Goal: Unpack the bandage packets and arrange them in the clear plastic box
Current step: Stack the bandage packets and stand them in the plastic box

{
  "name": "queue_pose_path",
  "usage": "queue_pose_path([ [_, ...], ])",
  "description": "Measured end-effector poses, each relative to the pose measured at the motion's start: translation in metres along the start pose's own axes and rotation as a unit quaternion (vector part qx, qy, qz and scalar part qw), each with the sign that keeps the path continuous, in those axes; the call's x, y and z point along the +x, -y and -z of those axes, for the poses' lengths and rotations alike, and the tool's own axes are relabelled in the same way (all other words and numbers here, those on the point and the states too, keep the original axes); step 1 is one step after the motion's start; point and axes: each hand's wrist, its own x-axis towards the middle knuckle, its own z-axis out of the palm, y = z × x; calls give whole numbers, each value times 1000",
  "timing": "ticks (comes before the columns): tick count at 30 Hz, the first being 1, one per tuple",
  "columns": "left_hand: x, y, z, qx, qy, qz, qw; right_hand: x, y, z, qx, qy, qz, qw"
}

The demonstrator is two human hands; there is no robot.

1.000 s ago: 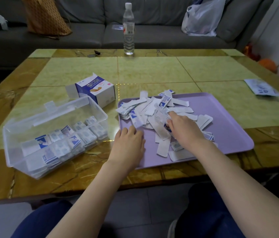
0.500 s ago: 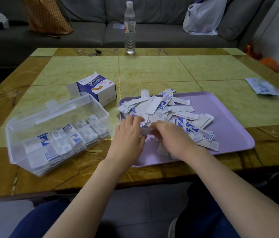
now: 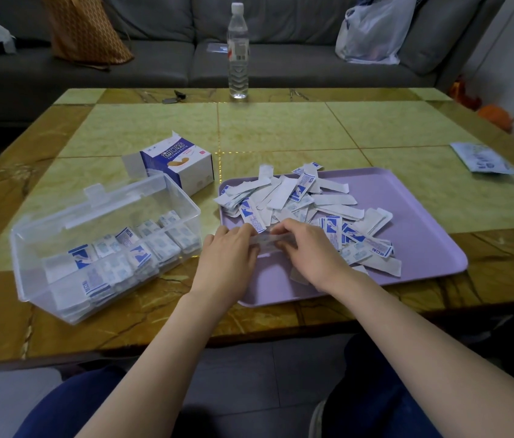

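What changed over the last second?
The right hand moved left from the pile to meet the left hand; both now pinch a few white-and-blue bandage packets over the lilac plastic tray. Clear plastic box, blue-and-white carton and tray stayed put.

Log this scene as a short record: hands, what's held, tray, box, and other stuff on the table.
left hand: pinches one end of a bandage packet
right hand: pinches its other end
purple tray: holds a loose pile of packets
clear plastic box: open, partly filled with rows of packets
also on table: opened bandage carton, upright water bottle
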Motion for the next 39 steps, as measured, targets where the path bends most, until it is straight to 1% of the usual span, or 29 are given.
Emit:
queue_pose_path([
  [5,-2,1,-3,36,-4,0,999,0,-1,-4,-17,16,24,999],
  [10,-6,-3,-10,136,50,-19,989,-4,2,-9,-7,37,23,999],
  [13,-8,-6,-10,144,53,-15,988,-4,5,-12,-22,41,37,998],
  [18,-6,-6,-4,149,26,-18,988,0,1,-11,-62,19,56,996],
  [21,-7,-3,-5,147,9,-21,989,1,-3,-11,-72,11,46,996],
  [23,-8,-1,-9,161,32,-28,986,0,-2,-12,-45,11,29,998],
  [25,-9,-1,-13,172,65,-33,982,-2,0,-17,-24,31,23,999],
  [28,-7,-2,-15,183,69,-41,980,-4,3,-24,-18,51,43,998],
  [32,-8,-3,-11,175,65,-29,982,-5,1,-24,-49,32,70,996],
  [35,-8,-3,-7,151,35,-29,987,-5,1,-20,-68,6,78,995],
  [38,-9,-1,-3,107,16,-40,993,-5,1,-15,-50,-12,88,995],
  [39,-9,0,-2,72,11,-39,997,-5,2,-13,-26,-12,81,996],
])
